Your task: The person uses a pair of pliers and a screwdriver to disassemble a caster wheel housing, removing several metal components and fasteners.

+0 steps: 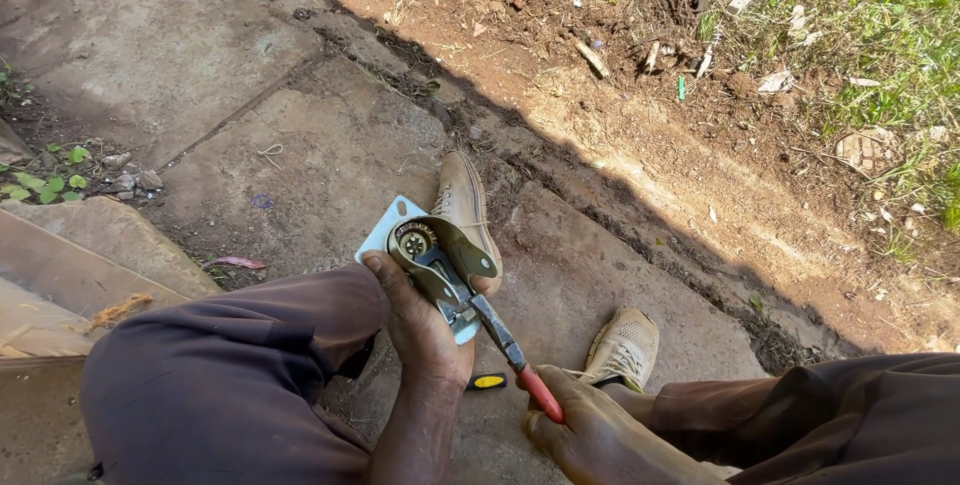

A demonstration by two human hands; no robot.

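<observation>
The left hand (420, 330) has a clenched grip on the caster (430, 255), held above the knees. At 4 o'clock from it, the right hand (590, 435) grasps red-handled pliers (510, 350) whose tip touches the caster.

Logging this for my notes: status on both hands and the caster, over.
Left hand grips caster by its plate. Right hand holds red-handled pliers, jaws at the caster. Yellow-black tool lies on slab beneath. Nothing in the way.

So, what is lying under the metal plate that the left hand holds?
Under the metal plate a tan shoe and stone paving show. The left hand covers the plate's lower part, so nothing beneath there is visible.
</observation>
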